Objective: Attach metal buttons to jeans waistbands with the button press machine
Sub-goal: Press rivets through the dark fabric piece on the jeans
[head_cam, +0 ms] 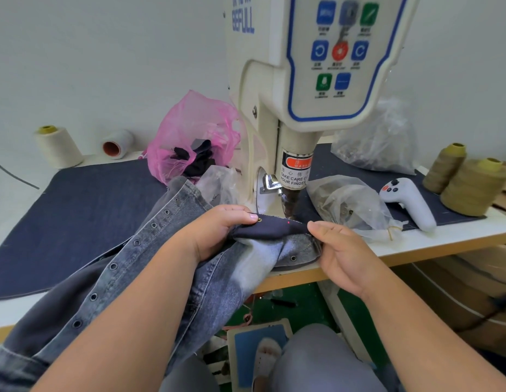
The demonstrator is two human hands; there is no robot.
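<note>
Grey-blue jeans (150,250) with a row of metal eyelets lie across the table and hang over its front edge. The dark waistband (277,229) is stretched flat just under the press head (292,203) of the cream button press machine (274,114). A red laser dot shows on the band. My left hand (217,230) pinches the waistband's left end beside a small brass button (259,220). My right hand (342,250) pinches its right end at the table edge.
A dark denim mat (85,210) covers the table. Behind the machine sit a pink plastic bag (189,137) and clear bags (348,205) of hardware. A white handheld controller (410,202) and olive thread cones (472,185) stand right; cream cones (58,147) left.
</note>
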